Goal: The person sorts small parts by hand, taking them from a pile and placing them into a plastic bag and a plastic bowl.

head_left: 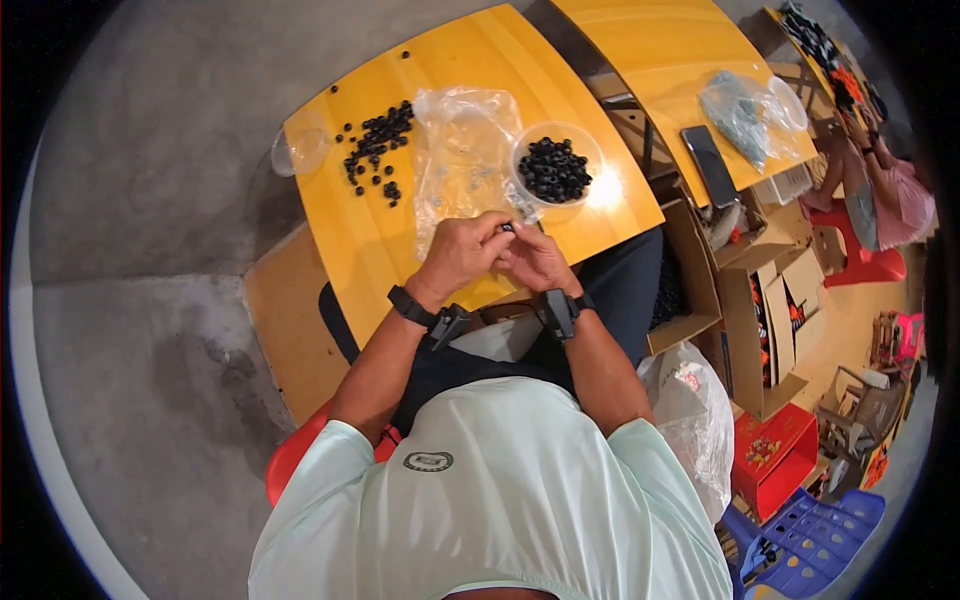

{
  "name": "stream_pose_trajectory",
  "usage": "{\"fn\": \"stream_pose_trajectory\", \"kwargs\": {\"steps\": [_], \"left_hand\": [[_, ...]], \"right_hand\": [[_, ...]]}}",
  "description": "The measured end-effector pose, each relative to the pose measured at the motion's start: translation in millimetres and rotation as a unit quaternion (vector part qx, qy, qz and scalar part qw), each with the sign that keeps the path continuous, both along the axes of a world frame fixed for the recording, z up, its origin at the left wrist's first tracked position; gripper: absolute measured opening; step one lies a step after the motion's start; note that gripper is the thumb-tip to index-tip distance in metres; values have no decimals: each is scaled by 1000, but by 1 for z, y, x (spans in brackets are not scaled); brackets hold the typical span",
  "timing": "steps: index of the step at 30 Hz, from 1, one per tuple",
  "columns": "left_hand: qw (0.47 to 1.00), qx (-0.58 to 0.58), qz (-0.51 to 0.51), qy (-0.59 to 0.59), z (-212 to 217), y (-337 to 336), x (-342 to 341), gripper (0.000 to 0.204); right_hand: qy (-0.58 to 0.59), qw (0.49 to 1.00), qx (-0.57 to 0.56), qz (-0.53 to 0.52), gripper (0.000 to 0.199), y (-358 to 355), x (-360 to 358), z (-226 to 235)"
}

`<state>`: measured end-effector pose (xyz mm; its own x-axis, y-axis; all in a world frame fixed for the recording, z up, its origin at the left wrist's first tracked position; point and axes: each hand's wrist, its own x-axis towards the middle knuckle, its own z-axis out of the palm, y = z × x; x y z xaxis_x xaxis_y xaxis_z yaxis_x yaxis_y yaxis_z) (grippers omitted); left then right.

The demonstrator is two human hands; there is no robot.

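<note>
Above the near edge of the yellow table (480,50), my left hand (458,252) and my right hand (540,262) meet, fingertips pinched together on one small black round part (507,227). Its exact kind is too small to make out. Just beyond my hands lies a crumpled clear plastic bag (450,130) with tiny pieces on it. To its right stands a clear round tub (597,160) heaped with similar black parts (553,170). Loose black parts (375,138) are scattered left of the bag.
A clear plastic cup (300,150) sits at the table's left edge. On a second yellow table (640,40) rest a phone (709,165) and a bag of greenish pieces (735,110). Cardboard boxes (690,280) stand to the right. Farther right, a person (890,200) sits on a red stool.
</note>
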<state>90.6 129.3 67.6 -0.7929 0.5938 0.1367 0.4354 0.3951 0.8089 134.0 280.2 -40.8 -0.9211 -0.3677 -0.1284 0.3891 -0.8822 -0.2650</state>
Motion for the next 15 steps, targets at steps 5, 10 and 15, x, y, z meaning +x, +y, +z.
{"fn": "stream_pose_trajectory", "kwargs": {"steps": [5,10,15], "left_hand": [[999,21,22,-18,-7,-3,9,22],[964,126,216,-91,-45,-47,-1,19],[940,-60,317,109,-54,-113,-53,20]], "right_hand": [[15,1000,10,15,23,5,4,-1],[43,998,-41,26,19,2,0,10],[47,998,-33,28,18,3,-1,13]]}}
